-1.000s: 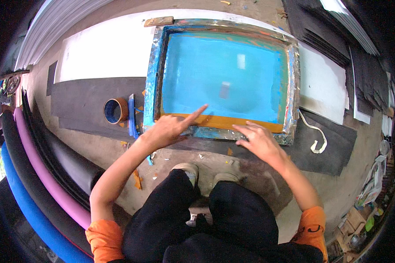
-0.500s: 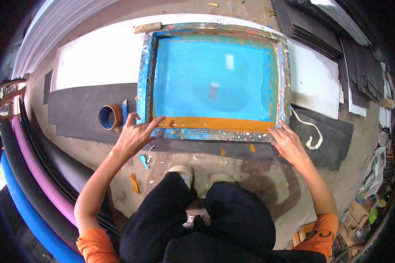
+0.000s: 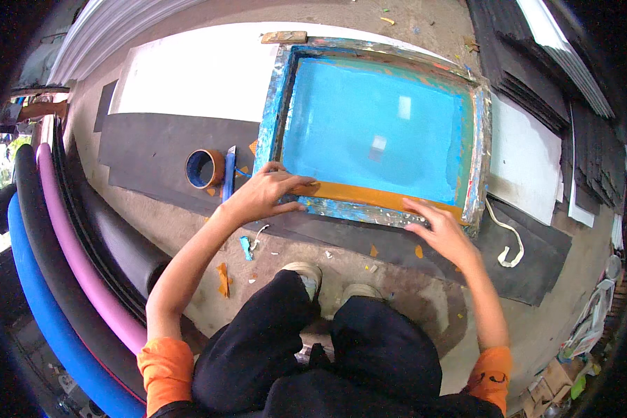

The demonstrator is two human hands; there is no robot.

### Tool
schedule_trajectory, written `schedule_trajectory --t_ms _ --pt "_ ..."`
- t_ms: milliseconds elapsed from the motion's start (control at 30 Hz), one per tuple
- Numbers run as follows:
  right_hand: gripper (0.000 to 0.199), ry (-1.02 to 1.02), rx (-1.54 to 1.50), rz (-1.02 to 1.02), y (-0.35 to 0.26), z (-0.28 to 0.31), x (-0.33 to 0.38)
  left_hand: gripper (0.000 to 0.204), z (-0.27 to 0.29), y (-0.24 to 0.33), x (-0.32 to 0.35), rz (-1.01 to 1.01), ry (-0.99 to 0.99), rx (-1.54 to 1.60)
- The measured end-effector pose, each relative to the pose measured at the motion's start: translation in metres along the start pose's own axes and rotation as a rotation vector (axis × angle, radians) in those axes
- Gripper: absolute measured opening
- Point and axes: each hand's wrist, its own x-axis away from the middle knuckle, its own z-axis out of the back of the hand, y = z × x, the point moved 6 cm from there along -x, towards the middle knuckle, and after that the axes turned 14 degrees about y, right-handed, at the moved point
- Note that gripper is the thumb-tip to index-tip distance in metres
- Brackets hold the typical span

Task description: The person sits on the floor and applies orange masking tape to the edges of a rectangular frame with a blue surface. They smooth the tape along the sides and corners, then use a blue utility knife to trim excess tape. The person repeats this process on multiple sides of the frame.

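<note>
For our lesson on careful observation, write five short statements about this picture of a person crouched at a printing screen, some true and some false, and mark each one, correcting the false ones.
1. Both hands rest on the near edge of the screen frame. True: the left hand and the right hand lie flat on it.
2. The screen's mesh is red. False: it is light blue, with an orange strip along the near side.
3. A roll of tape lies left of the frame. True.
4. The right hand holds a brush. False: it holds nothing.
5. The foam tubes lie on the person's right. False: they lie on the left.
</note>
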Motion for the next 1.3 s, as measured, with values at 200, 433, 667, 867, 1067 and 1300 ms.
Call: schedule_trajectory --t_ms 200,433,667,867,1067,1300 --pt "0.036 -0.045 -0.100 0.189 -0.043 -0.066 -0.042 0.034 -0.016 0.010 -0.015 0.022 -0.018 0.201" --pt "0.026 0.135 0.103 0.391 -0.058 -0.077 -0.034 0.040 -0.023 0.031 -0.006 -0.088 0.114 0.071" --pt "0.046 0.267 0.488 0.620 -0.066 -0.089 -0.007 0.055 -0.028 0.042 0.024 -0.214 0.215 -0.285" --pt "0.048 0.197 0.541 0.576 -0.049 -0.079 0.017 0.059 -0.039 0.028 0.066 -0.115 0.156 -0.480" --pt "0.045 0.341 0.426 0.567 -0.069 -0.074 0.008 0.063 -0.020 0.029 0.054 -0.009 0.372 -0.331" --pt "0.048 0.368 0.383 0.586 -0.104 -0.122 -0.037 0.078 -0.029 0.030 0.037 0.156 0.296 -0.468"
